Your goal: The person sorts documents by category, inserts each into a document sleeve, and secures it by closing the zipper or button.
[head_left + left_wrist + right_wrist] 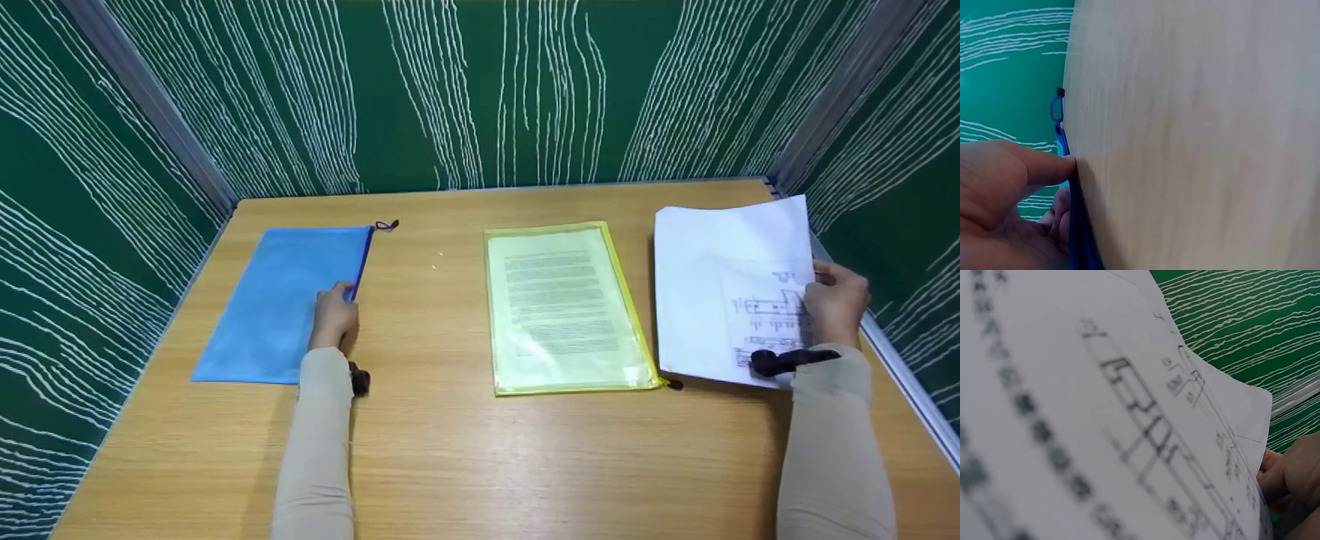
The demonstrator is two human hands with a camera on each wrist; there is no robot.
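Pinching, left of the yellow zip pouch point(566, 307), a blue zip pouch point(281, 300) by its zippered edge with the left hand point(334, 316) and, right of the yellow zip pouch, printed paper point(724, 255) by its outer edge with the right hand point(838, 306): likely light, floppy, easily creased, best gripped mid-edge.

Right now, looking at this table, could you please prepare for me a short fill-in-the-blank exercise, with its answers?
1. The left hand pinches the edge of the ____ zipper pouch.
2. The printed paper is held in the ____ hand.
3. The yellow document pouch lies ____ the other pouch and the paper.

Missing words: blue; right; between.
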